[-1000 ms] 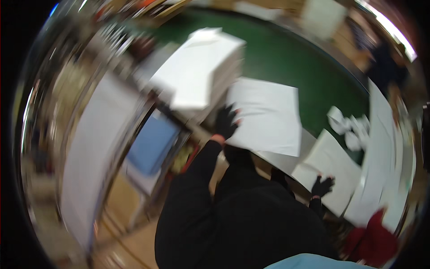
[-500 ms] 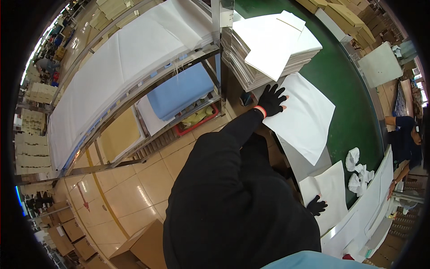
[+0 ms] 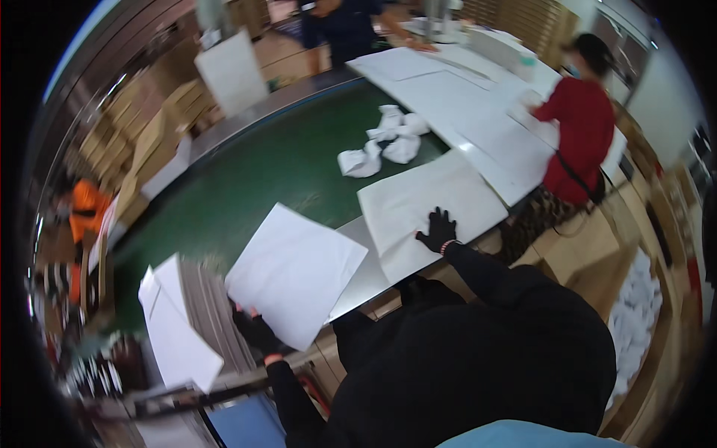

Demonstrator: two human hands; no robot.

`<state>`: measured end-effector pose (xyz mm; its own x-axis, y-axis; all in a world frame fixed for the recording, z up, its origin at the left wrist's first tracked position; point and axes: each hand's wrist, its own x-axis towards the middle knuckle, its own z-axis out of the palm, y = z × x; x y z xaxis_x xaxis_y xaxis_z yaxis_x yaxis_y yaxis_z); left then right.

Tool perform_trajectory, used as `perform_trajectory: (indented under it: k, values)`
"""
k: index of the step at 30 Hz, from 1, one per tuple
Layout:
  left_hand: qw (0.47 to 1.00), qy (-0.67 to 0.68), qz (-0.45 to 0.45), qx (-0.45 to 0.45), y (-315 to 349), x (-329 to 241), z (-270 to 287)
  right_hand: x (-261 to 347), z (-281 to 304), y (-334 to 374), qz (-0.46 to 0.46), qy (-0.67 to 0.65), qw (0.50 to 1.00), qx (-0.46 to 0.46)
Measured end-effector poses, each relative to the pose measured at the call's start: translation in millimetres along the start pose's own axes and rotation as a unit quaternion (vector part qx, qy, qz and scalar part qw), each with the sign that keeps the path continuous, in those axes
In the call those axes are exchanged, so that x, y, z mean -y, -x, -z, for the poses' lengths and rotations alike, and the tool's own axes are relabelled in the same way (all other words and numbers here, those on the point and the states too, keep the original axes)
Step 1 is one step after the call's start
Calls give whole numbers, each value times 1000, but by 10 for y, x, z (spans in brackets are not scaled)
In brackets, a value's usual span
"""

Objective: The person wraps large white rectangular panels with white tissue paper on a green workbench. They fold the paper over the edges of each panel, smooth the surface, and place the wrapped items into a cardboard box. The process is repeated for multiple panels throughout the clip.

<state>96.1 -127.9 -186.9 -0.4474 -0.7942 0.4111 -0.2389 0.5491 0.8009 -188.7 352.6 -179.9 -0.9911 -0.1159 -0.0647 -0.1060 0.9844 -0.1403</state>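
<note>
My right hand point(image 3: 438, 229), in a black glove with bare fingertips, lies flat on a white sheet point(image 3: 396, 198) at the belt's near edge, its fingers spread. Further left, my left hand point(image 3: 258, 334), gloved the same way, reaches the lower left edge of another white sheet point(image 3: 299, 272). Its fingers look stretched out and apart, though motion smears them. Just left of that hand stands a stack of sheets point(image 3: 213, 313), with loose white pieces point(image 3: 172, 328) lying on top.
Crumpled white pieces point(image 3: 385, 142) lie on the green belt point(image 3: 261, 175). A white worktable point(image 3: 493, 142) extends to the right. One co-worker point(image 3: 579, 134) in red stands beside it; another point(image 3: 340, 30) in dark clothing stands across. A carton point(image 3: 635, 336) of white pieces sits behind at right.
The view has swung to the right, bringing the worktable and the co-worker in red into sight. My right hand stays flat on its sheet; my left hand remains at the other sheet's edge.
</note>
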Motion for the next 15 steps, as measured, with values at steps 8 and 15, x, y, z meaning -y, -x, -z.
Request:
perform_trajectory:
  k: [8,15]
  values:
    - [973,-83,-190,105,57,-1227,-596,-74,443,-264,39,-14,994,98]
    - [898,-308,-201,242,129,-630,-654,-783,860,-1705,96,-107,989,21]
